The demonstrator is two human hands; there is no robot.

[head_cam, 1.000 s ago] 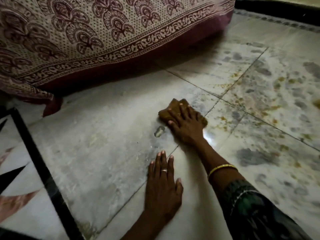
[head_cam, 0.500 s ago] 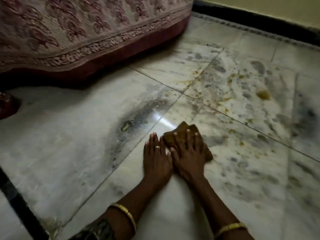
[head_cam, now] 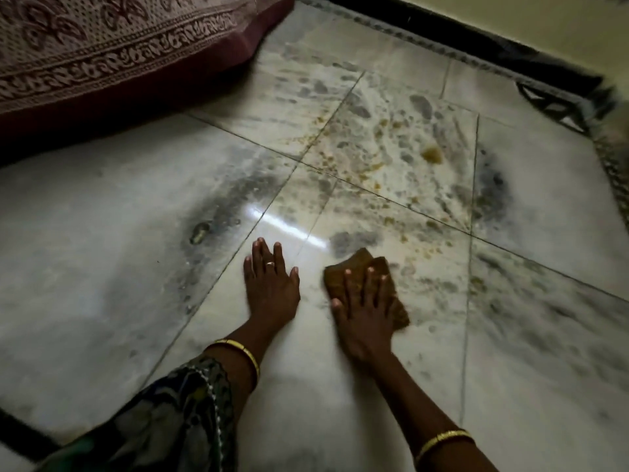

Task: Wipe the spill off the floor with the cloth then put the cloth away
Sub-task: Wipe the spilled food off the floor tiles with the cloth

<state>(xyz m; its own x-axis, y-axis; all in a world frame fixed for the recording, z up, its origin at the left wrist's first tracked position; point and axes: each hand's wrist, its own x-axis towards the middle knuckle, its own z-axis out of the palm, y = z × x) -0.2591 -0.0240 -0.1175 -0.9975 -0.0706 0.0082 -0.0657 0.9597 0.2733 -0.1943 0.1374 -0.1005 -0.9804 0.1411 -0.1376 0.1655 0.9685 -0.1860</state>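
A folded brown cloth [head_cam: 360, 267] lies flat on the marble floor [head_cam: 102, 267]. My right hand [head_cam: 364, 311] presses down on it with fingers spread, covering its near half. My left hand [head_cam: 270, 284], wearing a ring, rests palm down on the bare floor just left of the cloth, apart from it. A small yellow-brown blob of spill [head_cam: 432, 154] sits on a far tile, with yellowish specks [head_cam: 384, 219] scattered between it and the cloth. A small dark smear [head_cam: 200, 231] lies to the left of my left hand.
A bed or mattress with a patterned maroon and cream cover [head_cam: 119, 52] fills the upper left, its edge hanging to the floor. A black skirting and wall [head_cam: 476, 32] run along the upper right. A dark inlay band [head_cam: 23, 434] crosses the lower left floor.
My right hand has slid the cloth right and toward me, away from the dark smear. My left hand, which touched the right hand half a second ago, now stands apart. The view has swung right.
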